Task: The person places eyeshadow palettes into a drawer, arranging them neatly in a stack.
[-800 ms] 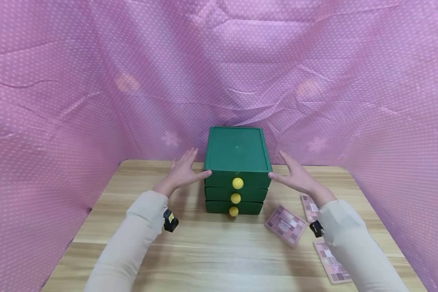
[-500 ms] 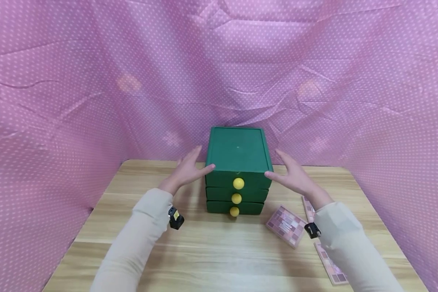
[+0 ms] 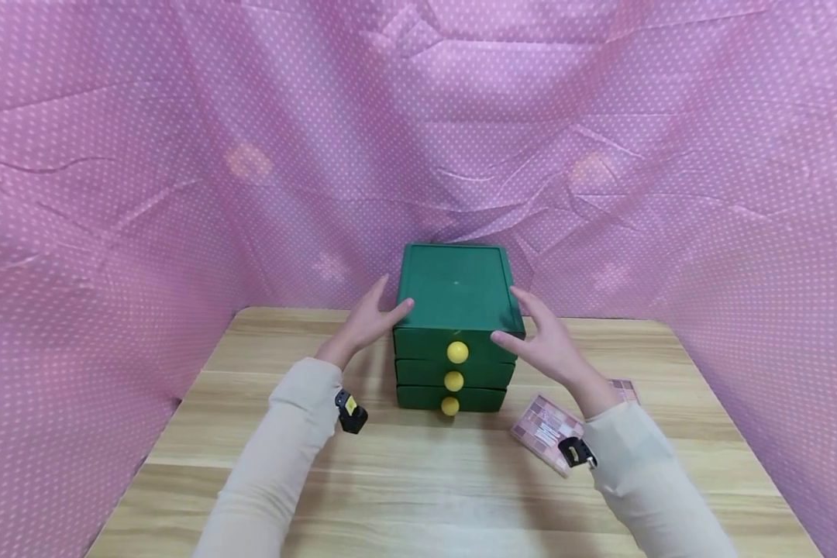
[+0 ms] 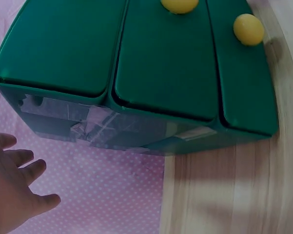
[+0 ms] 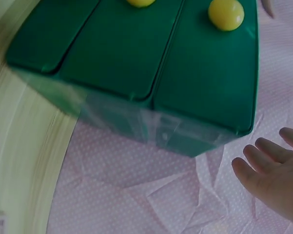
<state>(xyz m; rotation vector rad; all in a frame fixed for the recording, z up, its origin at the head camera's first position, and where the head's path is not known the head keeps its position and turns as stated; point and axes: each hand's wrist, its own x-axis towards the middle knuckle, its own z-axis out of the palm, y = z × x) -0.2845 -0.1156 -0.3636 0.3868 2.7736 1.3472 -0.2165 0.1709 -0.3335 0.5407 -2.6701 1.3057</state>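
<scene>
A green three-drawer box (image 3: 456, 287) stands at the back of the table, its drawers pushed in and a round yellow knob (image 3: 457, 353) on the top one. Beside its upper left edge, my left hand (image 3: 366, 322) is held with fingers spread and nothing in it. On the opposite side, my right hand (image 3: 547, 341) overlaps the front right corner in the head view, thumb and fingers apart. Both wrist views show a gap between the fingers and the side walls. Clear film or tape covers the left side wall (image 4: 97, 119).
A pinkish makeup palette (image 3: 544, 430) lies right of the box, partly behind the wrist camera (image 3: 576, 452). Another palette (image 3: 624, 390) shows partly behind the right wrist. Pink dotted cloth (image 3: 453, 155) hangs around the wooden table (image 3: 418, 496).
Both hands have moved inward toward the box, the left one rightward and up, the right one leftward. My right sleeve now hides the front right palette. The box stays in place.
</scene>
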